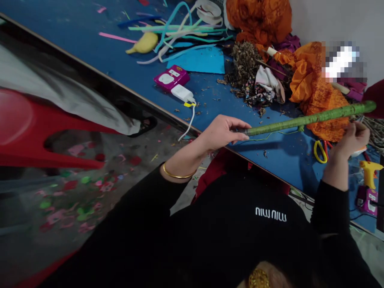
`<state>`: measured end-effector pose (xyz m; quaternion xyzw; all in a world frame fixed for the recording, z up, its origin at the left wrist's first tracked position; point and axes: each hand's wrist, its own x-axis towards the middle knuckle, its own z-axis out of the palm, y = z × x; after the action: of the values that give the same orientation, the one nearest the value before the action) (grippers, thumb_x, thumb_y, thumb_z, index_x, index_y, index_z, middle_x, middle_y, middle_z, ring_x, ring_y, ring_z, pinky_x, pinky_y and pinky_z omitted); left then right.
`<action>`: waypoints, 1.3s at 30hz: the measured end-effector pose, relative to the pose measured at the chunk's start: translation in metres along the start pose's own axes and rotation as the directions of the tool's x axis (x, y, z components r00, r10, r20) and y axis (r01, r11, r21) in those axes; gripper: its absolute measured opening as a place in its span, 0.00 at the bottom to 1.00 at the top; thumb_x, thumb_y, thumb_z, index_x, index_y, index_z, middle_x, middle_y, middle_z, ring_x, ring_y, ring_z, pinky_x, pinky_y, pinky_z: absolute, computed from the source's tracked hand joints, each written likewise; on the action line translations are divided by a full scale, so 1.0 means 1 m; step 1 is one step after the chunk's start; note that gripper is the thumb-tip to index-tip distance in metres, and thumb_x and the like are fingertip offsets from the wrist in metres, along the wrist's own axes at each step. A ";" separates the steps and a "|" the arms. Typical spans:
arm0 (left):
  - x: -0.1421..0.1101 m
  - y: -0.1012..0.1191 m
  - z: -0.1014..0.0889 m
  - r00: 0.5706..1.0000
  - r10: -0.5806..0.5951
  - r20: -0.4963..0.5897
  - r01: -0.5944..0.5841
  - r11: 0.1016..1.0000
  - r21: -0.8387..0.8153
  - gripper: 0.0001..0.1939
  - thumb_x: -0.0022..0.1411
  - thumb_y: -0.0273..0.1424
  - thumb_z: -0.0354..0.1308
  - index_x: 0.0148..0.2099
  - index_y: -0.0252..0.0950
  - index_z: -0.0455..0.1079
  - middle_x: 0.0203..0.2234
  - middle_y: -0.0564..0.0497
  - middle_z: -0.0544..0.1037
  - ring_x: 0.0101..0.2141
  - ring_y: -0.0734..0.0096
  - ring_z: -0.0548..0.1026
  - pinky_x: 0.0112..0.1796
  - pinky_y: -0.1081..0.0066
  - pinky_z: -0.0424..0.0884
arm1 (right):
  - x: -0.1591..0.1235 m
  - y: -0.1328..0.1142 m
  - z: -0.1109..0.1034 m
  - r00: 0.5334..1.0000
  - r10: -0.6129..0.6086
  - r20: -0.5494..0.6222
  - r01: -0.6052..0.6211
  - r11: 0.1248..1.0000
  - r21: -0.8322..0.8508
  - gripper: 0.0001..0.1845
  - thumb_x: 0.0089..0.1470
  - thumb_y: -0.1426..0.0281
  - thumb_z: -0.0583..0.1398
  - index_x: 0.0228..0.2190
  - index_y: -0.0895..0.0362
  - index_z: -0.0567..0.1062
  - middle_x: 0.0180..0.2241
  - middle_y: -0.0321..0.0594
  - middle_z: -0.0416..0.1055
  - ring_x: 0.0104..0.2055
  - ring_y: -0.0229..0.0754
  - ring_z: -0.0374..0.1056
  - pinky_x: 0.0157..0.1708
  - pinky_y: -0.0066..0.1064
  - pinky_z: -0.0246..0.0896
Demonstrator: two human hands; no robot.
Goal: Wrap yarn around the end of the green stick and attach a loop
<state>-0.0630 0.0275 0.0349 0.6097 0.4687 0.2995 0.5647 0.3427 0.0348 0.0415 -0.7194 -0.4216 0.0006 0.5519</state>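
Note:
A long green stick point(300, 121), wrapped along its length and curved at the far right end, slants up to the right above the blue table. Its darker near end is gripped between the thumb and fingers of my left hand point(222, 131). A thin green thread point(270, 135) hangs just below the stick, with a small green tuft against its middle. Below the curved end, my right hand point(351, 138) has its fingertips pinched together; what they hold is too small to make out. Yellow-handled scissors point(320, 153) lie left of that hand.
Orange cloth point(322, 100) and dried plant matter point(246, 60) heap along the back. A purple power strip point(171, 77) with a white charger point(183, 93), a blue sheet point(201, 59) and coloured strips lie leftward. A yellow glue gun point(369, 175) is at right. A red stool point(36, 128) stands left.

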 end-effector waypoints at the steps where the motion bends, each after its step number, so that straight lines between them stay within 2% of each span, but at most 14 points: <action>1: 0.002 0.003 0.004 1.000 -0.003 0.010 0.004 1.000 -0.024 0.18 0.52 0.30 0.70 0.47 0.31 0.84 0.21 0.51 0.78 0.20 0.76 0.69 0.27 0.71 0.68 | -0.023 -0.005 0.003 0.999 -0.024 -0.024 0.025 0.999 0.031 0.08 0.59 0.77 0.52 0.30 0.52 0.61 0.32 0.38 0.66 0.36 0.37 0.66 0.45 0.33 0.64; 3: 0.006 0.007 0.012 0.999 -0.006 0.033 0.008 0.998 -0.068 0.18 0.53 0.29 0.70 0.47 0.30 0.84 0.18 0.53 0.75 0.19 0.78 0.66 0.25 0.72 0.66 | -0.074 -0.018 0.017 0.994 -0.064 0.092 0.056 0.994 0.092 0.05 0.59 0.68 0.59 0.31 0.55 0.71 0.33 0.40 0.72 0.39 0.39 0.70 0.48 0.34 0.67; 4: 0.008 0.009 0.016 0.999 -0.007 0.040 0.011 0.996 -0.090 0.18 0.52 0.28 0.69 0.47 0.29 0.84 0.16 0.54 0.73 0.18 0.78 0.65 0.24 0.73 0.65 | -0.099 -0.026 0.027 0.967 -0.084 0.242 0.052 0.989 0.136 0.08 0.57 0.63 0.63 0.32 0.55 0.74 0.34 0.41 0.75 0.40 0.41 0.73 0.48 0.34 0.69; 5: 0.010 0.010 0.021 0.999 -0.009 0.045 0.014 0.994 -0.112 0.18 0.52 0.27 0.69 0.47 0.29 0.83 0.16 0.55 0.72 0.18 0.79 0.64 0.23 0.74 0.64 | -0.122 -0.034 0.038 0.880 -0.097 0.465 -0.015 0.973 0.231 0.12 0.56 0.60 0.65 0.37 0.55 0.77 0.38 0.42 0.78 0.43 0.42 0.74 0.51 0.36 0.70; 7: 0.015 0.010 0.028 0.999 -0.020 0.050 0.027 0.987 -0.157 0.19 0.51 0.26 0.69 0.47 0.28 0.83 0.15 0.56 0.71 0.17 0.80 0.64 0.22 0.75 0.63 | -0.158 -0.049 0.060 0.716 -0.133 0.685 -0.205 0.898 0.389 0.21 0.52 0.54 0.69 0.42 0.53 0.77 0.46 0.43 0.79 0.51 0.44 0.75 0.58 0.37 0.69; 9: 0.018 0.009 0.032 0.998 -0.036 0.044 0.044 0.981 -0.190 0.19 0.50 0.26 0.69 0.47 0.28 0.83 0.16 0.56 0.72 0.17 0.80 0.64 0.22 0.75 0.64 | -0.177 -0.061 0.073 0.619 -0.155 0.770 -0.354 0.820 0.450 0.24 0.50 0.50 0.70 0.41 0.52 0.77 0.45 0.42 0.79 0.51 0.44 0.75 0.57 0.37 0.70; 12: 0.020 0.004 0.032 0.999 -0.053 0.008 0.053 0.979 -0.195 0.20 0.51 0.26 0.69 0.48 0.28 0.83 0.16 0.56 0.72 0.18 0.79 0.65 0.22 0.75 0.64 | -0.184 -0.067 0.070 0.571 -0.109 0.814 -0.401 0.828 0.392 0.21 0.56 0.49 0.66 0.34 0.53 0.76 0.30 0.36 0.76 0.34 0.39 0.73 0.43 0.33 0.71; 15: 0.022 -0.003 0.029 0.998 -0.050 -0.035 0.044 0.987 -0.155 0.20 0.51 0.27 0.70 0.48 0.28 0.82 0.15 0.56 0.72 0.17 0.79 0.65 0.22 0.76 0.62 | -0.182 -0.066 0.052 0.658 -0.115 0.744 -0.253 0.897 0.362 0.22 0.63 0.51 0.61 0.26 0.54 0.75 0.25 0.35 0.71 0.31 0.38 0.69 0.40 0.34 0.69; 17: 0.024 -0.009 0.031 0.998 -0.054 -0.043 0.047 0.988 -0.148 0.19 0.51 0.29 0.71 0.47 0.29 0.82 0.15 0.57 0.72 0.17 0.80 0.63 0.21 0.76 0.61 | -0.182 -0.065 0.045 0.749 -0.188 0.636 -0.156 0.882 0.445 0.21 0.64 0.52 0.61 0.26 0.53 0.77 0.34 0.40 0.75 0.43 0.43 0.73 0.50 0.39 0.70; 19: 0.027 -0.016 0.036 0.997 -0.072 -0.036 0.065 0.984 -0.166 0.18 0.51 0.29 0.71 0.45 0.30 0.82 0.16 0.57 0.73 0.17 0.81 0.63 0.22 0.75 0.62 | -0.183 -0.065 0.046 0.782 -0.259 0.567 -0.140 0.813 0.565 0.20 0.63 0.51 0.61 0.28 0.51 0.77 0.42 0.42 0.76 0.53 0.48 0.72 0.59 0.46 0.67; 22: 0.034 -0.027 0.047 0.993 -0.116 -0.033 0.108 0.975 -0.195 0.16 0.50 0.29 0.71 0.43 0.29 0.82 0.19 0.55 0.76 0.17 0.81 0.64 0.23 0.75 0.63 | -0.186 -0.067 0.058 0.755 -0.294 0.585 -0.258 0.688 0.679 0.21 0.64 0.49 0.60 0.28 0.51 0.75 0.35 0.40 0.74 0.45 0.46 0.74 0.58 0.48 0.68; 24: 0.037 -0.035 0.053 0.991 -0.130 -0.039 0.121 0.977 -0.176 0.17 0.49 0.28 0.72 0.44 0.29 0.82 0.22 0.54 0.77 0.18 0.81 0.64 0.24 0.74 0.64 | -0.190 -0.068 0.065 0.740 -0.251 0.624 -0.345 0.654 0.673 0.23 0.63 0.48 0.61 0.26 0.52 0.72 0.27 0.37 0.69 0.33 0.42 0.71 0.47 0.42 0.71; 28: 0.041 -0.048 0.057 0.993 -0.106 -0.046 0.102 0.991 -0.084 0.21 0.46 0.27 0.72 0.46 0.29 0.83 0.30 0.50 0.82 0.25 0.76 0.72 0.30 0.73 0.70 | -0.199 -0.065 0.066 0.750 -0.106 0.653 -0.423 0.683 0.596 0.24 0.62 0.50 0.63 0.24 0.53 0.69 0.23 0.33 0.61 0.24 0.34 0.56 0.26 0.30 0.54; 39: 0.039 -0.050 0.062 0.993 -0.030 -0.110 0.045 0.989 0.143 0.18 0.50 0.27 0.71 0.46 0.31 0.84 0.39 0.45 0.86 0.39 0.62 0.81 0.43 0.66 0.75 | -0.213 -0.061 0.043 0.792 -0.136 0.596 -0.242 0.826 0.510 0.23 0.67 0.57 0.59 0.23 0.54 0.68 0.23 0.34 0.62 0.28 0.36 0.59 0.33 0.33 0.58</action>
<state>-0.0041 0.0337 -0.0310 0.6231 0.5304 0.2865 0.4983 0.1484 -0.0582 -0.0259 -0.4973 -0.5354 0.3719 0.5725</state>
